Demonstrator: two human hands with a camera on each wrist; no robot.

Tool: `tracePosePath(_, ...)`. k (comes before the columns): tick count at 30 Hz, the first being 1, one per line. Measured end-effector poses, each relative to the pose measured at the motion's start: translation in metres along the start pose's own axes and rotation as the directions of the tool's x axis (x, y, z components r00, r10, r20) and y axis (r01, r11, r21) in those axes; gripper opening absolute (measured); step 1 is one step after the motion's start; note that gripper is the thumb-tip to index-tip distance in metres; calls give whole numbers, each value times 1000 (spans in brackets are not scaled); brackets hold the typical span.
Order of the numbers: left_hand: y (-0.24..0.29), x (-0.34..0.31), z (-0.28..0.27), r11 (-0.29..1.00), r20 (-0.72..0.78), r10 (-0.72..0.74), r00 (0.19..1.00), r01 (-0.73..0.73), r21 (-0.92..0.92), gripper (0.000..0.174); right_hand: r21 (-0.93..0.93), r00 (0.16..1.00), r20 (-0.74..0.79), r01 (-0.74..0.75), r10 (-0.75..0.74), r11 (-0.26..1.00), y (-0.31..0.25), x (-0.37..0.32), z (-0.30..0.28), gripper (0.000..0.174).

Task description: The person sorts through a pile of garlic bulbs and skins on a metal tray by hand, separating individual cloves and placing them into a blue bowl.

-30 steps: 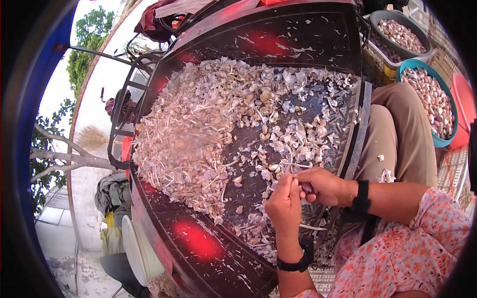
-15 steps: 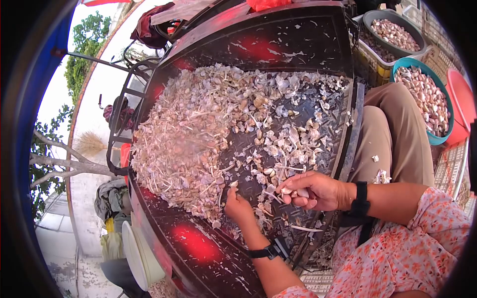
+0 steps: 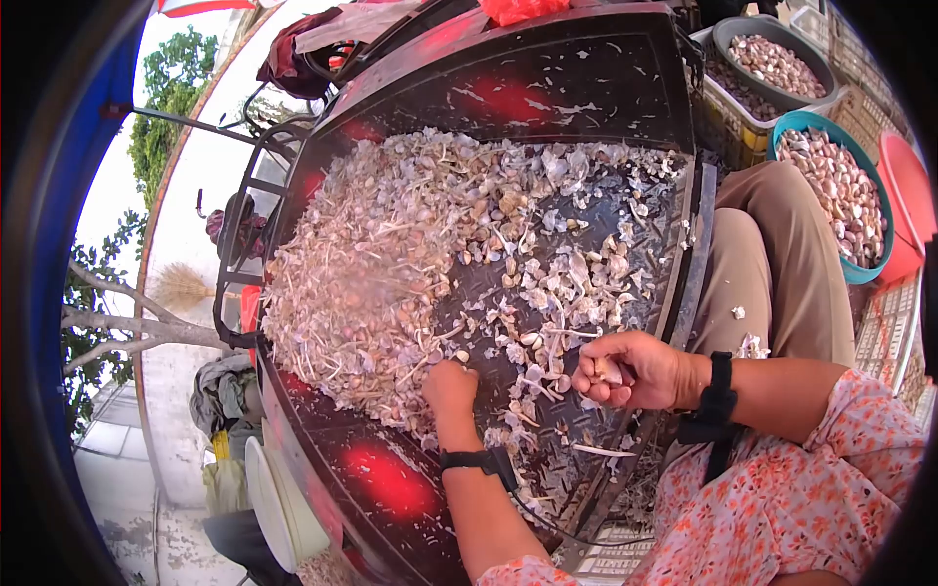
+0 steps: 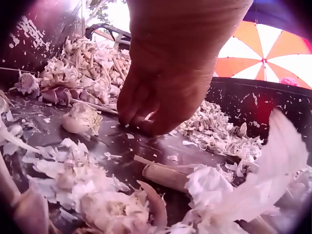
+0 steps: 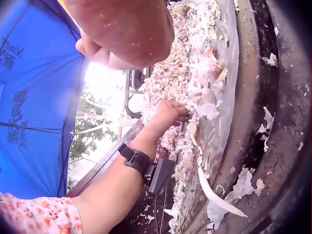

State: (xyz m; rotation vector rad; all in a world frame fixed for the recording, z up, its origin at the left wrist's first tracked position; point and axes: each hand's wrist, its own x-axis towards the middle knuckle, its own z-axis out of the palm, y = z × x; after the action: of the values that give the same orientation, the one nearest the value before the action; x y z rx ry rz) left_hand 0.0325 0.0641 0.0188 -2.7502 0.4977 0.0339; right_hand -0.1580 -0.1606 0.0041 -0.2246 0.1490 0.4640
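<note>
Garlic cloves (image 3: 607, 370) rest in my right hand (image 3: 640, 371), whose curled fingers hold them above the near side of the dark metal cargo bed (image 3: 489, 361). My left hand (image 3: 449, 391) reaches down at the lower edge of a large heap of garlic skins, stalks and cloves (image 3: 362, 254). In the left wrist view its bent fingers point down close over the bed; I cannot tell whether they pinch anything. A pale garlic clove (image 3: 462, 356) lies just beside that hand. Papery skins (image 4: 83, 170) and a cut stalk (image 4: 165, 176) lie in front of it.
Loose skins (image 3: 576, 273) are scattered between the heap and the bed's near edge (image 3: 696, 264). Beyond my knees stand a teal basin (image 3: 887, 234) of cloves, a grey tub (image 3: 723, 44) of cloves and a red basin (image 3: 909, 205). A pale bucket (image 3: 269, 498) stands outside the bed.
My hands, together at first, have parted. The left moved away to the heap's edge, where a clove now lies beside it. The right drew slightly back, still holding cloves.
</note>
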Motion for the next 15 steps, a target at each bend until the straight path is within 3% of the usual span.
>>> tracePosePath(5, 2, 2, 2, 995, 24, -97, 995, 97, 3, 25, -19, 996, -52, 78, -79, 997, -3, -2, 0, 18)
tracePosePath(6, 3, -1, 2, 853, 115, -147, 982, 184, -489, 21, -16, 995, -54, 85, -86, 996, -5, -3, 1, 18)
tracePosePath(7, 12, -9, -14, 476, 225, -145, 964, 267, -838, 18, -65, 989, -109, 95, -101, 993, -6, -2, 3, 19)
tracePosePath(8, 30, -26, -25, 286, 143, -174, 974, 189, -939, 12, -115, 980, -163, 96, -114, 989, -6, -1, 6, 19)
tracePosePath(10, 65, -59, -53, 147, -39, -97, 995, -24, -989, 15, -164, 971, -203, 91, -124, 982, -5, 0, 13, 20)
tracePosePath(12, 97, -89, -71, 209, -211, -48, 976, -197, -958, 15, -218, 961, -238, 87, -140, 972, -5, -1, 15, 20)
tracePosePath(15, 117, -106, -55, 145, -274, -47, 961, -265, -953, 18, -118, 987, -127, 82, -97, 990, -4, -3, 11, 20)
